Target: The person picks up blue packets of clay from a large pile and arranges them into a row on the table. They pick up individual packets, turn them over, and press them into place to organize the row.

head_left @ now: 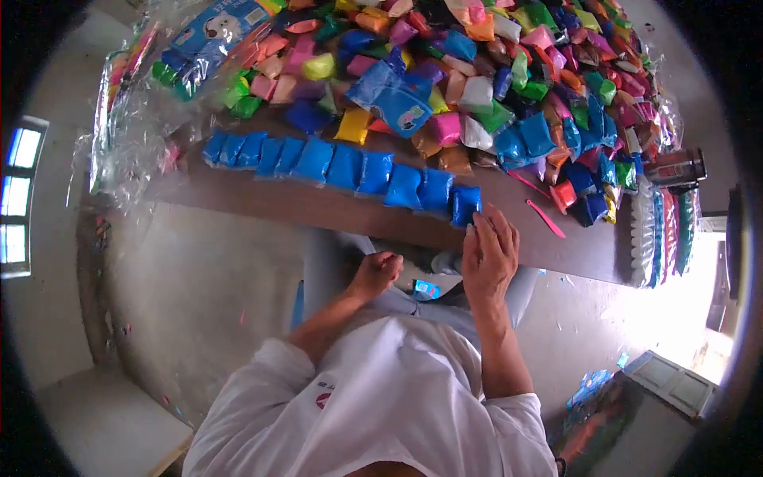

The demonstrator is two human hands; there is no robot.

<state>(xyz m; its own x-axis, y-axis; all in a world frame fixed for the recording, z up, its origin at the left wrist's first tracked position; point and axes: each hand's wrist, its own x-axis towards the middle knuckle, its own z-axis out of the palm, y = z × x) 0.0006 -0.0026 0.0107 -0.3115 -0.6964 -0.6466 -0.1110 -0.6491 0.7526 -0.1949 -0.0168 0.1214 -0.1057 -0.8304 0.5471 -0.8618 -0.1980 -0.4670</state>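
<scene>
A row of several small blue packets (344,167) runs along the front of the brown table (262,195). My right hand (491,250) reaches over the table's edge, fingers stretched out, its fingertips at the lower right corner of the last blue packet (466,207). Above my lap, my left hand (377,274) is curled closed, apart from the table; nothing shows in its fingers.
A large pile of coloured packets (477,91) covers the back of the table. Clear plastic wrapping (131,151) lies at left. At right are a pink plastic tool (545,219), a jar (675,167) and packet strips (664,234). A blue wrapper (426,289) shows below the table.
</scene>
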